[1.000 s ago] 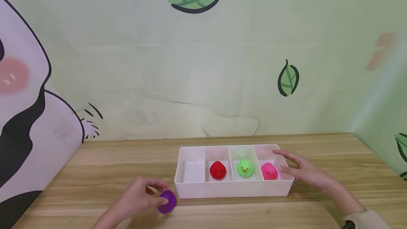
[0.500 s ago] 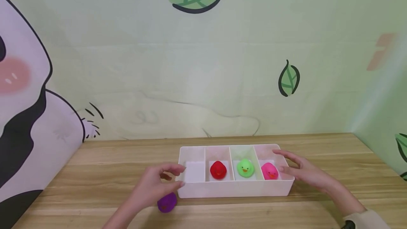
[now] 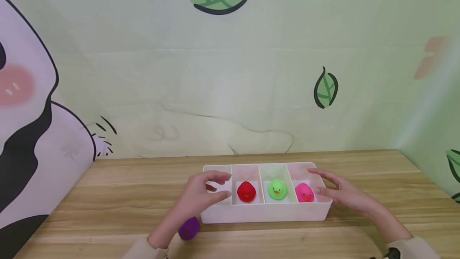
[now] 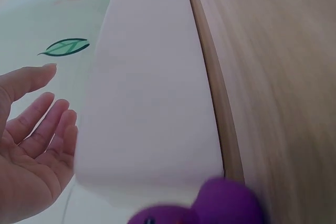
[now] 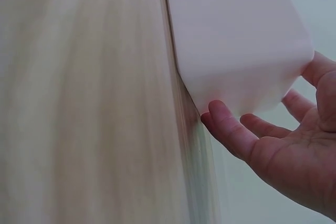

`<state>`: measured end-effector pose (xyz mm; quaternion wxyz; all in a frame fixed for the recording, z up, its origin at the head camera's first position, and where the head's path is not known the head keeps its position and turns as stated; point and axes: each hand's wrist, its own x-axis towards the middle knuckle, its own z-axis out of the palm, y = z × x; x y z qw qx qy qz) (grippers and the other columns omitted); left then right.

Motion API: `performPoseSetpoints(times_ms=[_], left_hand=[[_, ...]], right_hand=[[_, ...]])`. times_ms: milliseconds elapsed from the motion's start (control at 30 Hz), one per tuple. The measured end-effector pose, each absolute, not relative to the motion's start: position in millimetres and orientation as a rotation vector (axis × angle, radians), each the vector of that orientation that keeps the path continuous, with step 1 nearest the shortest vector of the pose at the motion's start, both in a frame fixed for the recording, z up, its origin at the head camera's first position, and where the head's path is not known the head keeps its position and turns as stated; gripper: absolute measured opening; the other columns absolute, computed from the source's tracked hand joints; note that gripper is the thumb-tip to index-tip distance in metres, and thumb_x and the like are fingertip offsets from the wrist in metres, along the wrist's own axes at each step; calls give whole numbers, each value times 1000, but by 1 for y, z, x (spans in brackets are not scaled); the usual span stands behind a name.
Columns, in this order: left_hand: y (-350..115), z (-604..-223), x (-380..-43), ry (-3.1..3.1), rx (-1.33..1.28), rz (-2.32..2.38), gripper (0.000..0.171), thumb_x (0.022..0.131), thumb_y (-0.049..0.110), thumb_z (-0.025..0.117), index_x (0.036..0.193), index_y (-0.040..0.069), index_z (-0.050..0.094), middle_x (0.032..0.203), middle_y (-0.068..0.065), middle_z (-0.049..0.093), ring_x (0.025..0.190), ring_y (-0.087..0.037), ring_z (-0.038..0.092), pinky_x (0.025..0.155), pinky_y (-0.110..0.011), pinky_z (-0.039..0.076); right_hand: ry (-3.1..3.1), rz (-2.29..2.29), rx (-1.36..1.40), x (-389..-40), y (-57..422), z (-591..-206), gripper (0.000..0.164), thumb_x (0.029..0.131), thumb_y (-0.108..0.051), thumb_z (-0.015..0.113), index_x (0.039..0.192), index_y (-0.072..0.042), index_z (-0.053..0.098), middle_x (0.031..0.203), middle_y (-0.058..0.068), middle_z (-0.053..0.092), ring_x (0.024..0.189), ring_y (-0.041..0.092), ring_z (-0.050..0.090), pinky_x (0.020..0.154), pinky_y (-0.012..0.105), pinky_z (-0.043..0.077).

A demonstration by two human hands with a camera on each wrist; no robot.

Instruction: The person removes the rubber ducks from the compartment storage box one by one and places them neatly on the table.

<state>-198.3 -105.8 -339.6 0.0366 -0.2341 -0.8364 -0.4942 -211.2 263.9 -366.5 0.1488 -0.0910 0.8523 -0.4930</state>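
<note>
A white divided box point(image 3: 266, 213) holds a red toy duck point(image 3: 246, 192), a green toy duck point(image 3: 277, 190) and a pink toy duck point(image 3: 304, 193), each in its own compartment. Over its leftmost compartment hovers my left hand point(image 3: 201, 195), fingers bent and apart from the thumb, nothing between them. On the table below that wrist lies a purple toy duck point(image 3: 189, 228), partly covered by the arm; it is blurred at the bottom of the left wrist view. My right hand point(image 3: 346, 195) holds the box's right end, thumb over the rim and fingers along the end wall point(image 5: 247, 90).
The wooden table point(image 3: 118, 195) meets a pale green backdrop point(image 3: 143, 71) printed with leaves and part of a panda. Dividers point(image 3: 261, 185) separate the compartments. Table surface extends on both sides of the box.
My left hand has let go of the purple duck and moved right and up, from the table to over the leftmost compartment. The right hand and the box stay in place.
</note>
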Motion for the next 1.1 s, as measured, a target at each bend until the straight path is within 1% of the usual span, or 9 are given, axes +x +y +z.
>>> performPoseSetpoints(times_ms=[233,400,467,633,700,800,933,1000,1100], left_hand=[[-88,-345,-209,-2594,-754,-1502,31,74,5,72,105,2,65,104,-12,65,95,-30,58,70,-25,50],[-78,-348,-213,-2639,-782,-1491,34,74,7,72,107,1,64,106,-14,63,98,-31,55,69,-24,50],[-74,-349,-215,-2657,-788,-1470,35,74,7,73,107,1,64,106,-15,63,97,-32,55,66,-23,49],[-68,-352,-219,-2703,-793,-1377,36,73,8,74,107,1,64,105,-14,63,95,-31,55,61,-23,46],[-66,-353,-222,-2724,-807,-1332,37,73,8,74,108,2,64,105,-12,63,95,-30,55,64,-24,46],[-62,-355,-225,-2757,-833,-1273,38,74,9,74,110,4,64,105,-10,63,96,-28,55,67,-25,46],[-57,-358,-229,-2809,-841,-1225,38,75,9,73,112,6,63,106,-9,63,95,-25,55,66,-22,48],[-55,-359,-230,-2828,-853,-1186,38,75,9,73,111,5,63,105,-9,63,95,-25,55,65,-21,48],[-52,-358,-231,-2852,-886,-1105,37,74,8,73,110,4,64,105,-9,63,95,-24,55,70,-23,48]], right_hand=[[2457,-1413,-268,-213,265,-367,62,88,-30,57,142,-14,30,146,28,13,126,50,20,79,47,45],[2463,-1414,-269,-212,266,-368,62,88,-30,58,141,-14,31,146,27,14,126,50,20,83,55,43],[2472,-1412,-267,-212,266,-368,62,87,-30,58,141,-14,32,146,27,15,126,50,20,84,55,43],[2486,-1412,-271,-211,265,-368,62,87,-30,59,141,-14,33,145,27,17,125,50,24,80,48,45],[2485,-1417,-279,-211,266,-369,62,87,-30,59,141,-14,33,145,28,17,124,50,25,79,46,46],[2475,-1432,-293,-211,266,-369,62,87,-28,59,141,-13,32,145,28,17,124,50,25,80,50,46],[2468,-1438,-300,-211,267,-370,62,87,-28,59,141,-13,32,145,28,17,124,50,25,82,54,45],[2470,-1433,-292,-211,266,-369,62,87,-29,59,141,-13,32,145,28,17,124,50,27,82,53,45],[2464,-1439,-292,-211,266,-369,62,87,-28,59,141,-13,32,145,28,17,123,49,29,81,50,45]])
